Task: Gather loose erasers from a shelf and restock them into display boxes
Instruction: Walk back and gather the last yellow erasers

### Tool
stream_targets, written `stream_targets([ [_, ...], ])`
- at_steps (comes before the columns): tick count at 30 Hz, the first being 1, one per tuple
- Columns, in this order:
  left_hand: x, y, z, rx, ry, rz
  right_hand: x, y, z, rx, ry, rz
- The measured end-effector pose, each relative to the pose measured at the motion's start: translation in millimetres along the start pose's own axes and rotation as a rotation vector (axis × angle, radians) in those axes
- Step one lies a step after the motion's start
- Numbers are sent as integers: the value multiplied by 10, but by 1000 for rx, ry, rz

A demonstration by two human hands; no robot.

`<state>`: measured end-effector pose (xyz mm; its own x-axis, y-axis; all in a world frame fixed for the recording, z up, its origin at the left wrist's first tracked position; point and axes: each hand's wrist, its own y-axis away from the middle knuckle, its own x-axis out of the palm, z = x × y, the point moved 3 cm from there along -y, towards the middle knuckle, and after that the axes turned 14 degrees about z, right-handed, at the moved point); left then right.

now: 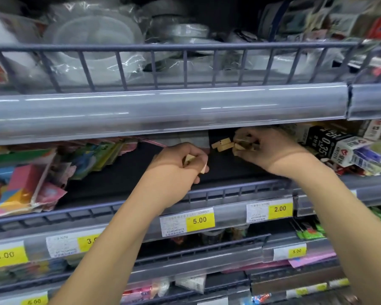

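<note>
Both my hands reach into the middle shelf (207,170), whose floor is dark. My left hand (180,161) is curled around small tan erasers; one pokes out by the thumb and another below the fingers. My right hand (264,148) grips more tan erasers in its curled fingers. Between the two hands, a few loose tan erasers (222,145) lie stacked far back on the shelf, just left of my right fingertips. A grey-white box (194,138) stands behind my left hand, partly hidden by the shelf above.
Colourful paper packs (31,179) fill the shelf's left side. Black and white boxes (343,146) crowd the right. A wire rail with price tags (198,221) runs along the front. The upper shelf's grey price strip (163,108) overhangs closely; plastic containers (92,36) sit above it.
</note>
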<state>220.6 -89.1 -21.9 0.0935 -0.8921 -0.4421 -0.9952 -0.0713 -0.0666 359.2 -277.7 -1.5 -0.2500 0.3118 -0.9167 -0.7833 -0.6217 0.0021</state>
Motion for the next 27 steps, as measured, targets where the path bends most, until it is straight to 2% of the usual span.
stream_targets([
  [6, -53, 19, 30, -50, 168, 73, 79, -274, -160, 45, 225, 186],
  [15, -98, 1, 127, -146, 242, 79, 72, -311, -187, -4, 134, 206],
  [19, -86, -21, 112, -153, 238, 84, 49, -101, 49, -68, 19, 82],
  [23, -79, 40, 50, -158, 183, 132, 158, 227, 501, -249, -215, -32],
  [27, -60, 69, -18, -121, 182, 175, 301, 424, 838, -427, -222, -95],
])
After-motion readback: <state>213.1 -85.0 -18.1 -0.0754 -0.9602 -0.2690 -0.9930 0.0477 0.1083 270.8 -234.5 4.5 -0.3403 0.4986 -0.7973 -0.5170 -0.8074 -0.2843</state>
